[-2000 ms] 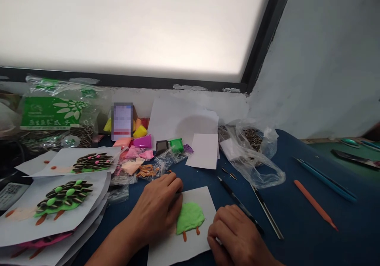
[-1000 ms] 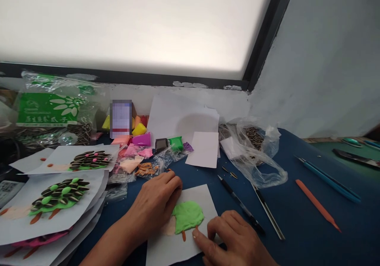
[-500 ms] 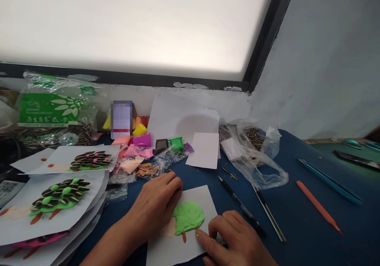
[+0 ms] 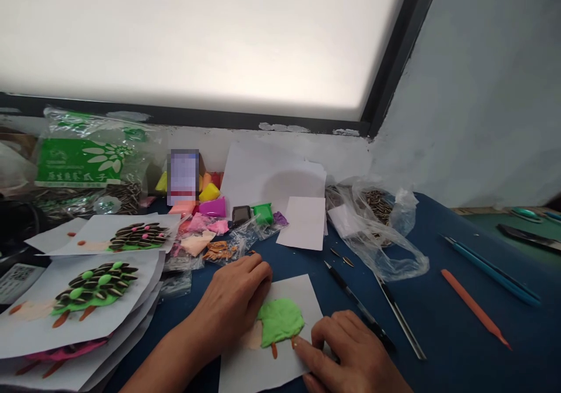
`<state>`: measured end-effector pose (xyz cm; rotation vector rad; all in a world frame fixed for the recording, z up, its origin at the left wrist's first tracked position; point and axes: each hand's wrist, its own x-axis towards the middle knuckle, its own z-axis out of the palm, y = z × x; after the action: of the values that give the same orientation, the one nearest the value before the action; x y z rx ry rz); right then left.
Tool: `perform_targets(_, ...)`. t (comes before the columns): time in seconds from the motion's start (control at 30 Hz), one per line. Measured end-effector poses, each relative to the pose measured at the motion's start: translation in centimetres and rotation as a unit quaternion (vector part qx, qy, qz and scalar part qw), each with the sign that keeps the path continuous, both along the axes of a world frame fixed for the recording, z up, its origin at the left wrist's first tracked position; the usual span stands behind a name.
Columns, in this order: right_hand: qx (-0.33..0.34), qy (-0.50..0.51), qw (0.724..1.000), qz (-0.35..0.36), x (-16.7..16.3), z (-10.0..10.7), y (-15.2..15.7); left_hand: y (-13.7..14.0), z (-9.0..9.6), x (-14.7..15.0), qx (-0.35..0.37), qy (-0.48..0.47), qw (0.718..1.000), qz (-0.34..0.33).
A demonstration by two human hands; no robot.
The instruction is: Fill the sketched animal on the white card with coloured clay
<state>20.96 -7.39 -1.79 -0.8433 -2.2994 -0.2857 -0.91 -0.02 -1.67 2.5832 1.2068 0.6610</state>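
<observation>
A white sheet of paper point(image 4: 245, 369) lies in front of me with a flattened green clay shape point(image 4: 281, 321) on it, pale peach clay at its left, and two small brown clay legs below. My left hand point(image 4: 236, 299) rests over the sheet's left edge, fingers curled together, their tips hidden. With its index finger stretched out, my right hand point(image 4: 346, 352) touches the right-hand brown clay leg point(image 4: 294, 341). Its other fingers are bent, and the thumb is apart near the paper's lower right edge.
On the left are stacked sheets with sunflower-seed hedgehogs point(image 4: 96, 288). Packets of coloured clay point(image 4: 213, 207), a phone point(image 4: 183, 173) and a seed bag point(image 4: 79, 159) stand behind. To the right lie a pen point(image 4: 355, 299), an orange clay tool point(image 4: 475, 305), blue tweezers point(image 4: 491, 270) and a plastic bag point(image 4: 381, 229).
The whole view has shifted slightly, so everything sits a little further right. The right index finger stays at the brown leg, and both hands keep nearly the same pose.
</observation>
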Motion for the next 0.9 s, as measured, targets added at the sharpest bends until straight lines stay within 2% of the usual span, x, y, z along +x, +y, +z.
perform_targets(0.53,0.005,-0.006,1.000,0.009,0.02,-0.84,-0.65,0.08,0.06,0.05,-0.008,0.003,1.000,-0.001)
perform_targets(0.9,0.019,-0.026,0.999,0.014,0.21,-0.50,-0.25,0.03,0.06,0.03,-0.008,0.012,1.000,-0.002)
